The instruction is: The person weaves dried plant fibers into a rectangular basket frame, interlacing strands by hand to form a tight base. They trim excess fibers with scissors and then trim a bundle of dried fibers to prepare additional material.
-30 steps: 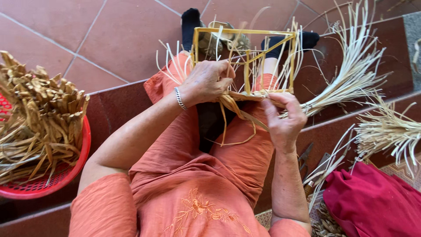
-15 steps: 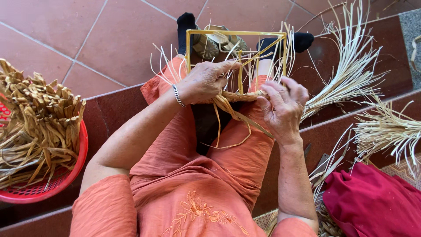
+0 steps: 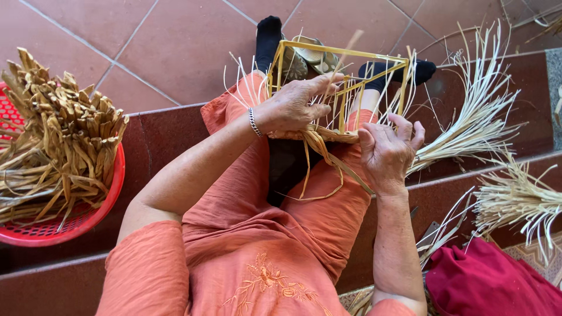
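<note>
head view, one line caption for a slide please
Seated person's left hand steadies a yellow weaving frame on the lap while the right hand works straw strips.

2 hands (image 3: 293, 108), 1 yellow frame (image 3: 342, 52), 1 red basket (image 3: 88, 213), 2 pale straw bundles (image 3: 468, 126), 1 red cloth (image 3: 492, 287).

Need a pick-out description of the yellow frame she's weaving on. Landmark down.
Start at the orange-clad lap in the middle of the view. Resting on the knees is a box-shaped frame of thin yellow rods, with the left hand gripping its near edge. Unlike the loose pale straw bundles to its right, it is rigid and rectangular.
</note>
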